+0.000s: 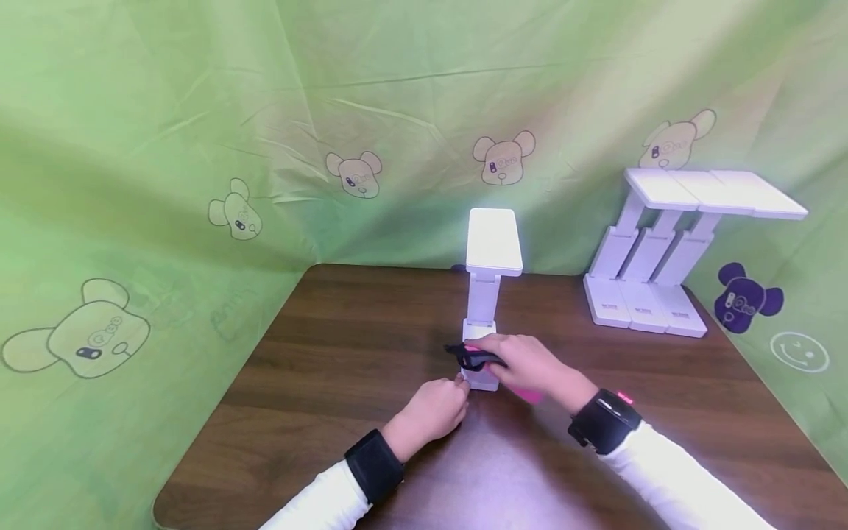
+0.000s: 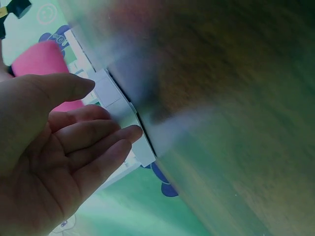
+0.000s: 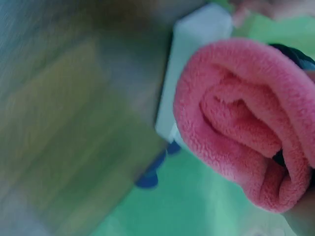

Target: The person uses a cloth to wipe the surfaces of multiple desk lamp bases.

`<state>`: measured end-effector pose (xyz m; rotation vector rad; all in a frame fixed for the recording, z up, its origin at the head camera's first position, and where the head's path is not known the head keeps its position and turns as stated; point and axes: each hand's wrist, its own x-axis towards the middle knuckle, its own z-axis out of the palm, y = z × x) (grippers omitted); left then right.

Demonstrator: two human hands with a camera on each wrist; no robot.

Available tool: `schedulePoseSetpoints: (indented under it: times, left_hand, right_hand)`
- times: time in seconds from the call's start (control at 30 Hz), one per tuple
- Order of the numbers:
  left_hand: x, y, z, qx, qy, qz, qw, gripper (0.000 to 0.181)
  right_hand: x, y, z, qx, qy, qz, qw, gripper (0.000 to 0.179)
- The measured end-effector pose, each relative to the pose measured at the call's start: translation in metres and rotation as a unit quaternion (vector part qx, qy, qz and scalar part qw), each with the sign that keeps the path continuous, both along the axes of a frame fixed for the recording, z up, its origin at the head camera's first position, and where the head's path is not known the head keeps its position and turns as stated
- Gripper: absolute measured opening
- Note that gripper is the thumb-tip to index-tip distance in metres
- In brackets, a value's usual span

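Note:
A white folding desk lamp (image 1: 493,243) stands upright in front of me, its flat head raised over its base. My left hand (image 1: 433,406) is at the near left corner of the lamp's base (image 2: 107,91), with fingertips right at the edge and thumb apart from the fingers. Over the base, my right hand (image 1: 526,361) grips a thick, folded pink cloth (image 3: 236,118). A black object (image 1: 469,358) with a narrow tip sticks out to the left from the same hand; I cannot tell its kind. The hand covers part of the base.
Three matching white lamps (image 1: 645,254) stand side by side at the back right of the brown wooden table (image 1: 358,324). A green curtain (image 1: 411,66) printed with bear heads surrounds the table's back and sides.

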<state>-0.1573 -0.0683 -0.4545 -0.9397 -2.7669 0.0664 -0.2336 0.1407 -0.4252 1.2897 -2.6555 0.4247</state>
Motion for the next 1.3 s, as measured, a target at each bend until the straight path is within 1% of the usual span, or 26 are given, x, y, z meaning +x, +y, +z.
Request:
schedulePoseSetpoints:
  times: [0.1, 0.23, 0.37, 0.5, 0.7, 0.77, 0.87, 0.93, 1.0, 1.1, 1.2, 1.3]
  left_hand:
    - [0.0, 0.0, -0.001, 0.001, -0.004, 0.004, 1.0, 0.015]
    - [-0.002, 0.002, -0.004, 0.002, -0.018, 0.008, 0.9998, 0.016]
    - [-0.005, 0.002, -0.004, 0.013, -0.031, 0.011, 0.9994, 0.018]
    - [-0.007, 0.002, -0.002, 0.017, -0.035, 0.012, 0.9992, 0.017]
    - [-0.009, 0.003, -0.001, 0.0, -0.062, 0.023, 0.9978, 0.035]
    - [-0.009, 0.004, -0.001, -0.008, -0.064, 0.022, 0.9977, 0.038]
    - [-0.008, 0.003, -0.003, -0.012, -0.057, 0.012, 0.9982, 0.037]
    - [-0.007, 0.002, -0.004, -0.01, -0.045, 0.006, 0.9989, 0.035]
    - [-0.006, 0.0, -0.005, -0.004, -0.037, 0.006, 0.9993, 0.03]
    - [-0.004, -0.003, -0.005, 0.004, -0.029, 0.013, 0.9995, 0.021]
    - [-0.001, -0.003, -0.003, 0.012, -0.039, 0.015, 0.999, 0.019]
    - [0.001, -0.001, -0.002, 0.013, -0.053, 0.016, 0.9984, 0.019]
  right_hand:
    - [-0.001, -0.012, -0.012, 0.004, -0.003, 0.01, 0.9999, 0.045]
    - [0.003, -0.011, -0.016, 0.018, 0.0, 0.013, 0.9997, 0.045]
    - [0.008, -0.001, -0.012, 0.028, 0.007, 0.005, 0.9996, 0.043]
    - [0.013, 0.013, -0.007, 0.044, 0.015, -0.007, 0.9989, 0.042]
    - [0.019, 0.028, 0.003, 0.075, 0.005, -0.025, 0.9969, 0.037]
    - [0.02, 0.03, 0.007, 0.073, 0.009, -0.031, 0.9968, 0.036]
    - [0.019, 0.027, 0.009, 0.047, 0.029, -0.035, 0.9978, 0.041]
    - [0.018, 0.019, 0.006, 0.024, 0.045, -0.025, 0.9984, 0.045]
    - [0.015, 0.008, 0.001, 0.007, 0.054, -0.005, 0.9985, 0.049]
    - [0.01, -0.01, -0.009, 0.004, 0.051, 0.029, 0.9983, 0.049]
    - [0.008, -0.019, -0.017, 0.011, 0.039, 0.033, 0.9986, 0.046]
    - [0.01, -0.018, -0.021, 0.012, 0.026, 0.021, 0.9994, 0.044]
